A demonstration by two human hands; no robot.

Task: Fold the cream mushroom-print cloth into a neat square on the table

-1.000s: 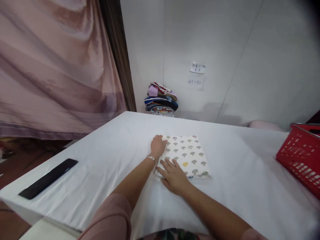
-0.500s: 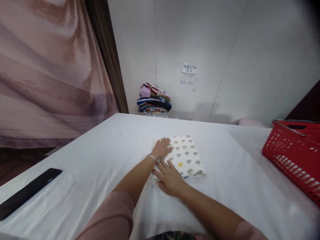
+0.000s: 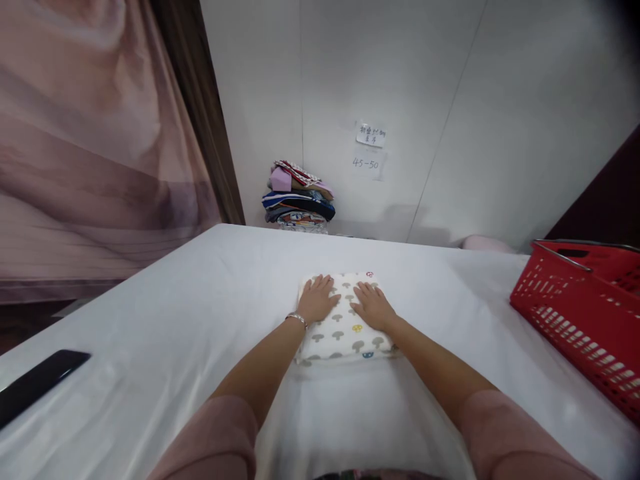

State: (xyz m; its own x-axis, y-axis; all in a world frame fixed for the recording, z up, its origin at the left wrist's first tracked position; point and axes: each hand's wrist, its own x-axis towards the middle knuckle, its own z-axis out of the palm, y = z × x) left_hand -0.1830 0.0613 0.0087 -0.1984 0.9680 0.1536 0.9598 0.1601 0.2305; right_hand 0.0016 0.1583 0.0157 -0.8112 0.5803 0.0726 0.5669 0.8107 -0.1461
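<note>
A folded white cloth printed with grey mushrooms, and a few coloured ones, lies flat in front of me on the white-covered table. On its left part rests my left hand, palm down with the fingers stretched out and a silver bracelet at the wrist. My right hand lies flat on the right part, fingers spread. Both hands press on the top of the cloth and neither grasps it. The cloth's far right corner area is partly hidden by my right hand and forearm.
A red plastic basket with a metal handle stands at the right. At the left edge lies a black flat object. Behind the table, a stack of folded fabrics sits by the wall, near paper signs. A pink curtain hangs at left.
My right hand has moved from the cloth's near left edge across to its right part. My left hand stays on the left part. The view has shifted slightly right.
</note>
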